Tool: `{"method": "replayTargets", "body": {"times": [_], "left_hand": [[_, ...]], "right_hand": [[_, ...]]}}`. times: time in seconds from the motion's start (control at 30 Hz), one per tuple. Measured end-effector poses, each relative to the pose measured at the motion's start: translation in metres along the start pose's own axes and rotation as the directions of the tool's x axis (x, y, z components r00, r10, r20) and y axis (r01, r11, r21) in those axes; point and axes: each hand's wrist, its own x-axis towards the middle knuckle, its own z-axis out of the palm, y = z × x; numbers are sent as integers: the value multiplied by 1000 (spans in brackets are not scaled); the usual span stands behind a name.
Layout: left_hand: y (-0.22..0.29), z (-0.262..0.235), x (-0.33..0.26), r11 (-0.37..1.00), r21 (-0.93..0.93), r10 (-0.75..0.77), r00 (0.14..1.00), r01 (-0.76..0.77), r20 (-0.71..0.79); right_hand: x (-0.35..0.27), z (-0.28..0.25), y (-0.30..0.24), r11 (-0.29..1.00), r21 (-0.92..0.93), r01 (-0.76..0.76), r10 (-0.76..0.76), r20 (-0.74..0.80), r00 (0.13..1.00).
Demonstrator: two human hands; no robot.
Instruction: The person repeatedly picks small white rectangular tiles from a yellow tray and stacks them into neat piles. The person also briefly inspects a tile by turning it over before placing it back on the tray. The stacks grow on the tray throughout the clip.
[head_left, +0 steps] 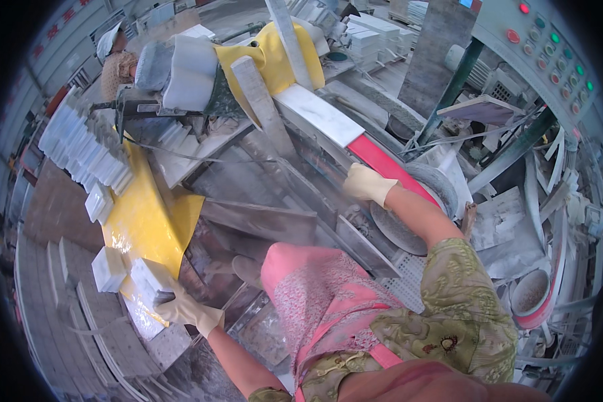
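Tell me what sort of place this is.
Probably a stone or tile workshop: a white slab lies in line with a red belt, pale stacked tiles stand at left, and a button-covered control panel sits upper right.

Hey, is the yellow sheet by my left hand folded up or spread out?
Spread out: the yellow sheet lies draped broadly, with white blocks on it.

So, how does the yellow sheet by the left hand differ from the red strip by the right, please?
The yellow sheet is broad and draped; the red strip is long and narrow. Small white blocks sit on the sheet, one larger white slab on the strip. Both carry white pieces.
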Motion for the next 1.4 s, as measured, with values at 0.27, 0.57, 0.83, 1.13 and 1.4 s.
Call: {"method": "replayTargets", "body": {"times": [0.27,0.57,0.83,1.13,1.4], "left_hand": [[-12,7,3,990,58,134,985,-129,-108],[-17,10,5,990,86,119,988,-110,-98],[-13,6,6,990,121,84,995,-78,-48],[-2,0,2,988,117,108,992,-99,-69],[4,-3,-2,997,-27,73,995,-75,-70]], "right_hand": [[-10,-10,-4,992,112,-52,58,-46,997],[-14,-13,0,994,-13,109,-110,-167,980],[-23,-35,-10,878,438,-194,201,32,979],[-14,-23,-7,899,387,-202,198,50,979],[-2,2,-7,979,106,-172,183,-98,978]]}}
